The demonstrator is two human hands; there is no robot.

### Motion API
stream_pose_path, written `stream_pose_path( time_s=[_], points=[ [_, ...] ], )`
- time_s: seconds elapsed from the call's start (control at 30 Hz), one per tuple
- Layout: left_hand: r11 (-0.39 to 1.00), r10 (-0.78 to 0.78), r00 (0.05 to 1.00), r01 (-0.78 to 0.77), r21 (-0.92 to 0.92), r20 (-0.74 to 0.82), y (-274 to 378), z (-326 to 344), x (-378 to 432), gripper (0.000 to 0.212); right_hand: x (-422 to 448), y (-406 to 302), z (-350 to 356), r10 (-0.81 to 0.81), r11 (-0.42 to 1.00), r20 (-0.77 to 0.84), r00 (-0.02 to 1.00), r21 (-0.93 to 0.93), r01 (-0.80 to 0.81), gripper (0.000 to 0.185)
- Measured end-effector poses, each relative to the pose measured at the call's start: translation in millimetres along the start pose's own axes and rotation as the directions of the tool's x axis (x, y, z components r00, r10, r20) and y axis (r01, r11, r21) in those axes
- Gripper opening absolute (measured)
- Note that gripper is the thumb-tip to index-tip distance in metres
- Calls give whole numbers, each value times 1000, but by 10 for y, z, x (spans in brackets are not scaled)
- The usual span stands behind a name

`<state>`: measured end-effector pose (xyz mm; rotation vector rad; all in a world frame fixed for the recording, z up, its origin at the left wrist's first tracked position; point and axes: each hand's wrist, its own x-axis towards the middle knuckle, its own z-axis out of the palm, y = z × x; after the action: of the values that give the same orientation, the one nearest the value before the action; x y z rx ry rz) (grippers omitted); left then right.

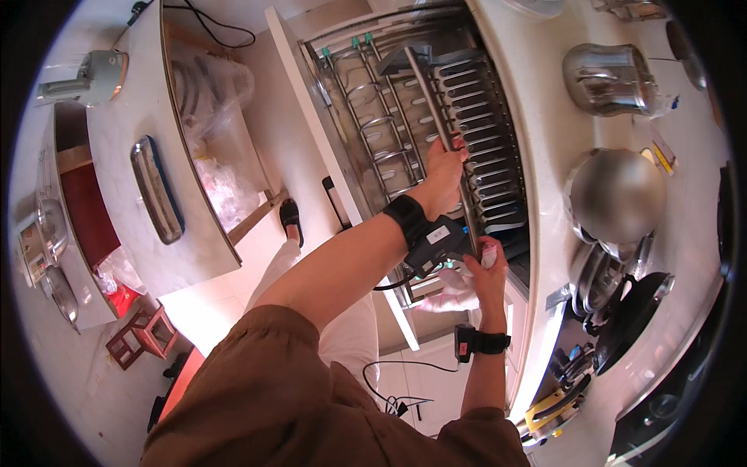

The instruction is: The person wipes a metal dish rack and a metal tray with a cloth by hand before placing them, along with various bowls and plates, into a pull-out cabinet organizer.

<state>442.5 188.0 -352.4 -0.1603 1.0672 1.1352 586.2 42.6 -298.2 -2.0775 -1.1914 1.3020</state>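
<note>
A pulled-out drawer point(327, 125) holds a steel wire dish rack point(373, 122) with several green-tipped rods. Along the rack runs a long metal bar point(427, 87), a dark bracket near its far end. My left hand point(444, 178) is closed around the middle of this bar; a bit of pinkish material shows at its fingertips. Nearer to me, my right hand point(489, 271) grips a pink-and-white cloth point(455, 292) at the bar's near end. The cloth hangs partly over the drawer's near side. Black wrist straps with small devices sit on both wrists.
Right of the drawer, the counter point(545, 146) bears a steel pot point(610, 79), a round metal vessel point(618, 195), lids and a black pan point(633, 324). On the left, a table point(204, 257) carries a metal tray point(157, 190). A cable point(379, 365) dangles below my arms.
</note>
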Motion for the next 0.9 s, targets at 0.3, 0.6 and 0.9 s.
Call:
stream_pose_path(
  time_s=[0.3, 0.6, 0.9],
  points=[
    [998, -28, 1000, 28, -49, 1, -321, -91, 434, 26, 382, 317, 54, -47, 985, -72, 996, -172, 34, 35],
    [997, -70, 996, 72, -40, 53, -272, -320, 569, 38, 432, 678, 292, -142, 943, -98, 985, -316, 105, 42],
    [997, -73, 996, 72, 19, 56, -364, -494, 736, 47, 434, 694, 460, -132, 844, -98, 986, -534, 59, 45]
  ],
)
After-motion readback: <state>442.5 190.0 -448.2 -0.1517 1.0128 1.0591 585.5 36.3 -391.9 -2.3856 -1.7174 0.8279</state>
